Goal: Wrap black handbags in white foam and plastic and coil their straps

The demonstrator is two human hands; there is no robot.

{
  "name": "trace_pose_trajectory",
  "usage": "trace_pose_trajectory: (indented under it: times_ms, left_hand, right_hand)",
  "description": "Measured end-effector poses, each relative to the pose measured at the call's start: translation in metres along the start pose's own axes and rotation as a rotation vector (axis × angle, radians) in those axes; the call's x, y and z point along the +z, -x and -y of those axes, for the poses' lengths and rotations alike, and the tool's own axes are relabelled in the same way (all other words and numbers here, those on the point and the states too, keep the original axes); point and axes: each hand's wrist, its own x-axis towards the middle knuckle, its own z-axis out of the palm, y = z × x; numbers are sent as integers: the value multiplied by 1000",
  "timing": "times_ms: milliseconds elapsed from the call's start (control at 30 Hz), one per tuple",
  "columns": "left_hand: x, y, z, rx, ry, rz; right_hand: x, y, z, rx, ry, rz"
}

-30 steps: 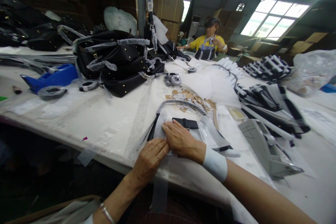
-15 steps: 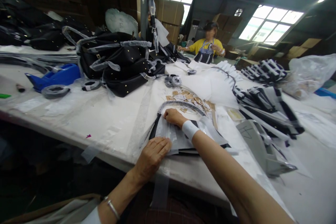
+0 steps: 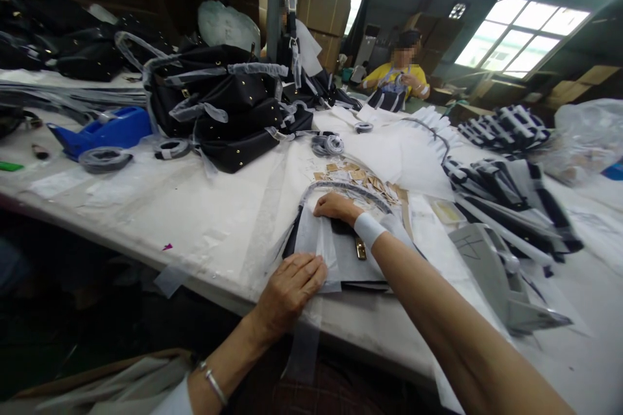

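A flat black bag (image 3: 353,259) with a gold clasp lies at the near edge of the white table (image 3: 160,207), partly covered by clear plastic film (image 3: 316,243). My left hand (image 3: 292,288) lies flat on the film at the bag's near corner, fingers stretched out. My right hand (image 3: 335,206), with a white wristband, rests at the bag's far edge beside its plastic-wrapped handle (image 3: 348,189); its fingers are curled and partly hidden.
A pile of black bags (image 3: 224,110) wrapped in plastic stands far left. A blue tape dispenser (image 3: 104,133), tape rolls (image 3: 104,159), small brown tags (image 3: 360,176) and striped bags (image 3: 511,175) lie about. A grey tape dispenser (image 3: 501,279) sits right. Another person in yellow (image 3: 399,78) works opposite.
My right hand has slid from the bag's near side, next to my left hand, to its far edge by the handle. The gold clasp now shows. My left hand has stayed put.
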Motion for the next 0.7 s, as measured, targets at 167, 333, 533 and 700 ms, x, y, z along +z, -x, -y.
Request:
trace_pose_trajectory:
  times_ms: [167,333,533,700]
  left_hand:
    - [-1,-1,-1,-12,-3,-6]
    - [1,0,-1,-41,21,-9]
    - [4,2,0,-86,71,-23]
    - [3,1,0,-89,82,-10]
  right_hand:
    - [-1,-7,6,27,74,-21]
    - [-11,33,14,-21,103,-268]
    - [13,159,12,-777,-66,-300]
    - [85,214,-3,-857,213,-211]
